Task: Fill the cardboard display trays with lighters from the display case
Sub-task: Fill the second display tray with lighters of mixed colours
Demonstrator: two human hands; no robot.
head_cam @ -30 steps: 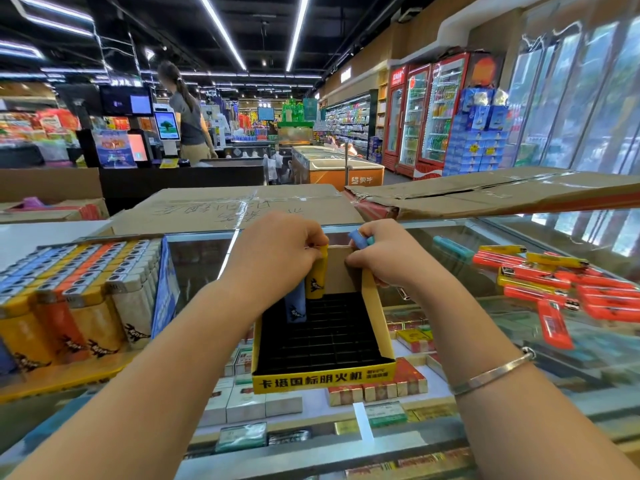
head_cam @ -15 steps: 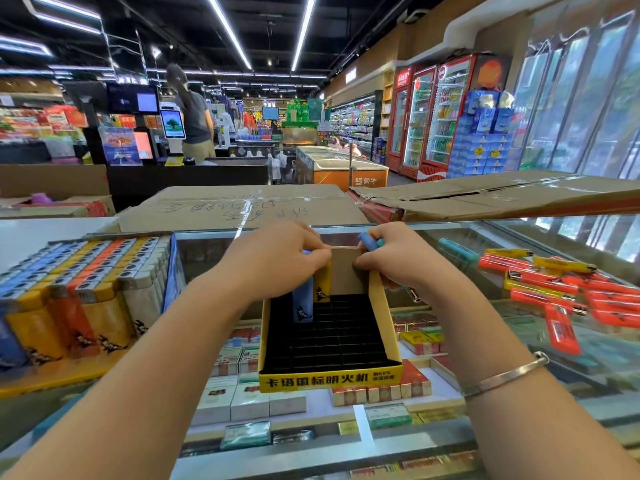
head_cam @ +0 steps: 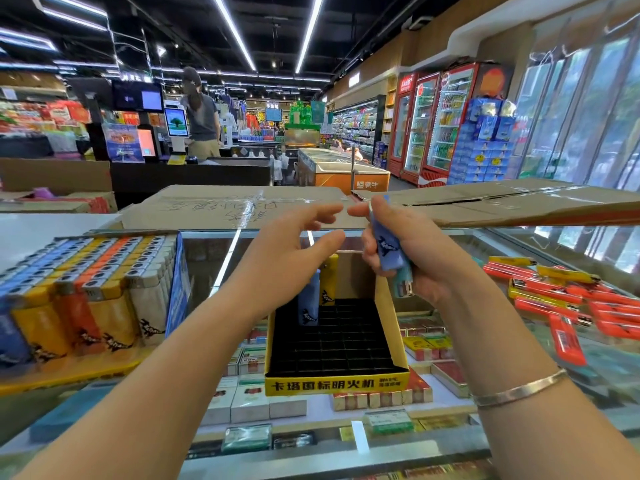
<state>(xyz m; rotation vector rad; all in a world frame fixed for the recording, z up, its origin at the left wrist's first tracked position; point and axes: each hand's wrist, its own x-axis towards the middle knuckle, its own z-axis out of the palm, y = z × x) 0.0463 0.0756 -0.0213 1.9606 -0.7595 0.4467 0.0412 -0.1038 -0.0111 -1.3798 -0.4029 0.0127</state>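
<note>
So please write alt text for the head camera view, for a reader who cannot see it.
Over a glass counter, the right hand holds a blue plastic lighter in its grip, and the open left hand reaches toward it. Below stands a yellow cardboard display tray with a black grid, holding one blue and one yellow lighter at its back.

Yellow tray [head_cam: 336, 385] with black grid holds one pale-blue lighter [head_cam: 309, 299] and one yellow lighter [head_cam: 328, 284].
</note>
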